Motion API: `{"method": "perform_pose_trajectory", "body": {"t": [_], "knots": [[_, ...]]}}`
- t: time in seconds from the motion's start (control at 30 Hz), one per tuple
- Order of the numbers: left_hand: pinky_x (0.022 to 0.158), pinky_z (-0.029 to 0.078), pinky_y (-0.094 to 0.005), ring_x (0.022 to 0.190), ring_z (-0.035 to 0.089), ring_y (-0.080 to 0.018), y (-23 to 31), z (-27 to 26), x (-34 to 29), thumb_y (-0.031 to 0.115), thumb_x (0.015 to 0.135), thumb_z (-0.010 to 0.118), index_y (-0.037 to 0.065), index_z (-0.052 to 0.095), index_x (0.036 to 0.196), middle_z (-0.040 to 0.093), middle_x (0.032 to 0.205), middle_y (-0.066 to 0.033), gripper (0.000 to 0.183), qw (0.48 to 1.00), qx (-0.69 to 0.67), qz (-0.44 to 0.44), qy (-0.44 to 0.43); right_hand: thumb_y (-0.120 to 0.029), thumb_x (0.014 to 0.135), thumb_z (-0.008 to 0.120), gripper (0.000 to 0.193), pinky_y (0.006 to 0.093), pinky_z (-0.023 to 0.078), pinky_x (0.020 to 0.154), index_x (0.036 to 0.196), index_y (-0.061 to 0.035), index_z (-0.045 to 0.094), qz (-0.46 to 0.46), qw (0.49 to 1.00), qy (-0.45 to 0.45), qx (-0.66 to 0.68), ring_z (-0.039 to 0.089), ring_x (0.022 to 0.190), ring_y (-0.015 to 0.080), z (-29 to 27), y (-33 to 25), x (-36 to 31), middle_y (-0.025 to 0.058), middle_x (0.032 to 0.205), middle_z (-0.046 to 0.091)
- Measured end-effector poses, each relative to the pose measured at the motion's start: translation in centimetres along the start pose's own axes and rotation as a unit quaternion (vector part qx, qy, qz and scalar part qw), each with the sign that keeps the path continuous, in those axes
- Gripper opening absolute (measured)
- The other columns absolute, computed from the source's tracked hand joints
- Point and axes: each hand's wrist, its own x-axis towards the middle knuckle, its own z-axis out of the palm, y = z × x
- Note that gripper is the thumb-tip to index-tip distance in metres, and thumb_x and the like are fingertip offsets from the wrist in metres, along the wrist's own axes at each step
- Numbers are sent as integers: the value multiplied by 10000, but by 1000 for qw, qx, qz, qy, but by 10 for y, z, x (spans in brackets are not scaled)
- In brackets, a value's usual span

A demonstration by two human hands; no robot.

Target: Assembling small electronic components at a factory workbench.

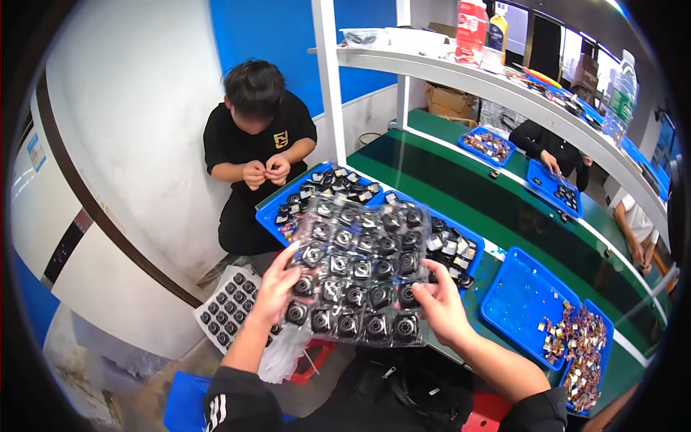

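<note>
Both my hands hold up a clear plastic blister tray, tilted toward me in the middle of the head view. Rows of black parts with round centres fill its pockets. My left hand grips the tray's left edge, thumb on the face and fingers behind. At the lower right edge, my right hand clasps it with the thumb in front. The tray hides parts of two blue bins behind it, the left bin and the right bin, both piled with black and silver parts.
A lower tray of black parts lies at left, beside a plastic bag. A co-worker sits ahead. The green conveyor runs under a white shelf. Blue trays with small coloured parts stand right.
</note>
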Motion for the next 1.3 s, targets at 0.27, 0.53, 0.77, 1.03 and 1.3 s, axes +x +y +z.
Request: {"method": "perform_pose_trajectory", "body": {"t": [0.27,0.53,0.77,1.03,1.3], "knots": [[689,584,-422,873,686,-295,41,24,76,136,980,472,-2,427,1331,638,1119,-248,379,980,15,-154,-122,-24,961,518,574,201,420,495,1443,-140,230,-14,989,58,137,674,802,173,-35,-14,-5,114,943,660],[913,518,-440,1112,594,-276,53,47,64,274,993,422,0,530,1273,555,1300,-122,407,984,-160,-77,-29,-170,945,626,349,191,471,619,1237,-30,496,13,984,-5,178,554,706,39,-59,-12,-12,10,899,598],[981,410,-441,1111,515,-232,-6,82,44,393,957,430,90,570,1173,577,1219,-86,398,937,-291,93,169,30,678,832,928,339,444,1019,1428,-31,289,-99,953,-172,228,464,1254,214,-50,-18,-11,121,1353,424],[905,402,-428,893,519,-189,7,117,91,551,983,282,141,428,782,562,909,-34,479,850,-273,227,389,-223,718,842,570,321,502,723,1229,-105,620,-168,911,-82,-367,588,874,229,-29,-42,-16,109,996,593],[934,429,-385,973,529,-200,26,120,137,564,996,325,111,510,917,608,1040,-68,495,873,-290,272,284,-100,658,764,546,373,449,563,1190,-174,663,-340,687,72,-638,549,728,237,-44,-77,9,66,788,501]]}}
